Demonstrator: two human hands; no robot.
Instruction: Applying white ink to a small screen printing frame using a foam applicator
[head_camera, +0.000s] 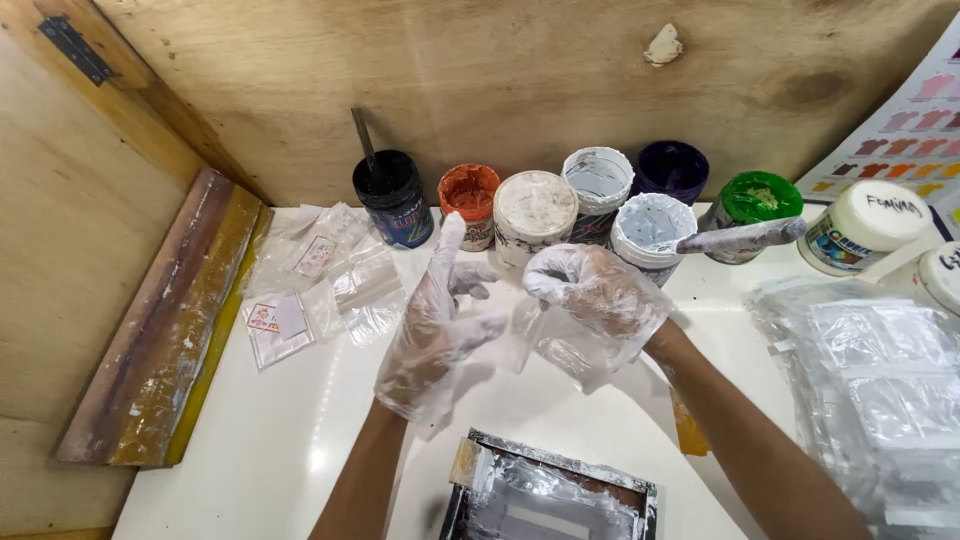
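frame (548, 497), small w/ silvery mesh, is seen nearest, just below the hands. above it the left hand (437, 322) is held open, fingers up, in a loose plastic glove; the right hand (592, 295) is curled, pinching that glove's edge. step judged: glove fitting; a snug tug is called for next. beyond the frame, paint jars (535, 205) are lined along the wall.

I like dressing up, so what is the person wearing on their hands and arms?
Both hands, the left hand and the right hand, wear thin, see-through plastic gloves. The gloves are loose, crinkly and shiny, and they end at the wrists. The forearms are bare, with no sleeves, and no watch or bracelet shows.
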